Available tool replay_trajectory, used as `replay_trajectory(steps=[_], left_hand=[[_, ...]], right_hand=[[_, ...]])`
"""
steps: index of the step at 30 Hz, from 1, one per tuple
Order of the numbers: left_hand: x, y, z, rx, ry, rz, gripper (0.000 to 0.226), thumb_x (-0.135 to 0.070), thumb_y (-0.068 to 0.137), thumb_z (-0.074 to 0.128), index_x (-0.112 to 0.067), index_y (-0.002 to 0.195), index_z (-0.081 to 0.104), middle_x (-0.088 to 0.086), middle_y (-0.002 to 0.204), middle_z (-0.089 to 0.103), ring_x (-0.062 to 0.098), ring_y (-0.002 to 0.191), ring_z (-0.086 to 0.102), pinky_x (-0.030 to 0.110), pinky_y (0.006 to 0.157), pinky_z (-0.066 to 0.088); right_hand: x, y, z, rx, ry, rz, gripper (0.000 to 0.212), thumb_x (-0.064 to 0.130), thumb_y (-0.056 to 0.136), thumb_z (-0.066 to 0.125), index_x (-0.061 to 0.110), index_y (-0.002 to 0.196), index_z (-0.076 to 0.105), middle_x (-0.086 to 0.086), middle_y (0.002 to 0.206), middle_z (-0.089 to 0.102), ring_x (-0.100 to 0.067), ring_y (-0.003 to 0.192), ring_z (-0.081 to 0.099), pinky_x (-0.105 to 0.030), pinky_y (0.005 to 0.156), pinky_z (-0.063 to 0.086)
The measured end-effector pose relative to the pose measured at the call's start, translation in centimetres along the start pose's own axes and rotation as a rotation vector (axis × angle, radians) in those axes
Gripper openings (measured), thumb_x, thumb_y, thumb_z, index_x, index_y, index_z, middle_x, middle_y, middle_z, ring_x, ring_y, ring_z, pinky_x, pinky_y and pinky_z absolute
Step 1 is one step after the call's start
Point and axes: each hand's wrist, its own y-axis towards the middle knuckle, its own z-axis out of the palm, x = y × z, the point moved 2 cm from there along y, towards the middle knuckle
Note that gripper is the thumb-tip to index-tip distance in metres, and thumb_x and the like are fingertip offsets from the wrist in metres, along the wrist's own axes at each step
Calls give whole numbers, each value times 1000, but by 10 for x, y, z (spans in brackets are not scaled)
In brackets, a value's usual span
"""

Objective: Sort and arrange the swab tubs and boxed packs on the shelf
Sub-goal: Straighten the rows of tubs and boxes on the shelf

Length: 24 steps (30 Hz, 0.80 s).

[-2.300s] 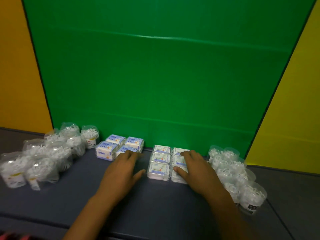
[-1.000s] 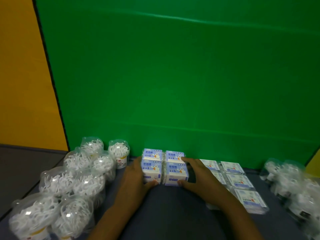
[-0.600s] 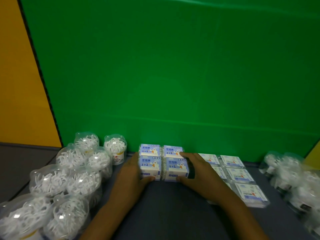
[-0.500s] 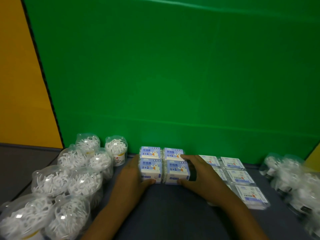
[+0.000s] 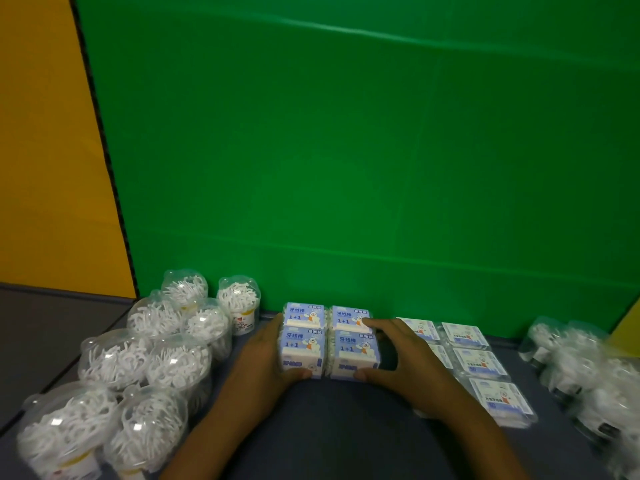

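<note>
**On the shelf centre: both hands clamp the blue box block**

Four blue boxed packs sit in a 2x2 block, labels up, against the green backdrop. Left hand grips the left side, right hand the right. Swab tubs cluster left; flat white packs run front-to-back on the right.

At lower centre stand four blue-and-white boxed packs, two by two. Lower left holds eight clear plastic tubs of white picks. Lower right shows at least four flat clear-wrapped packs and several blurred tubs, uncountable.
</note>
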Motion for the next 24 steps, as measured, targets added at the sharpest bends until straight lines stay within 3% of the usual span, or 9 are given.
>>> replay_trajectory(steps=[2,7,10,13,16,20,24], left_hand=[[0,0,-1,-7,-17,-2,77,-23,64,86,-59,110,36,-23,124,53,-3,116,51,19,100,41],[-3,-4,1,-26,-11,0,78,-21,65,86,-53,117,37,-22,124,52,-4,116,50,12,97,37],[-2,-7,2,-19,-18,-23,79,-23,66,85,-44,127,40,-20,127,53,-2,119,50,17,99,39],[-2,-7,1,-7,-23,-47,79,-23,67,84,-46,127,37,-17,131,55,0,120,50,28,103,43],[-7,-8,-1,38,-3,-78,81,-26,68,83,-45,130,35,-16,132,51,4,123,47,28,104,40],[-18,-11,-7,66,110,-94,87,-37,72,80,-30,142,29,-11,134,40,9,129,38,18,100,29],[-33,-21,-20,13,381,-67,82,-51,78,69,-22,143,29,-1,142,36,17,129,38,32,102,38]], right_hand=[[0,0,-1,-10,24,5,86,59,67,80,42,140,38,21,129,44,-2,117,46,-26,99,45],[0,-3,-2,-13,54,-1,84,59,63,81,43,136,42,23,125,48,2,115,48,-23,98,46],[3,-5,-3,-5,53,7,85,58,63,82,43,137,43,22,127,48,0,116,48,-25,99,46],[7,-6,-6,5,40,22,87,59,64,81,41,139,42,20,129,47,-3,118,48,-27,100,45],[13,-9,-9,31,10,24,88,60,67,79,40,142,38,18,135,44,-5,123,45,-26,102,41],[25,-18,-19,21,-71,30,83,64,76,68,34,145,33,13,144,36,-10,127,42,-27,101,40],[44,-30,-34,-63,-301,45,73,65,87,54,27,145,32,7,144,37,-14,128,43,-34,99,45]])
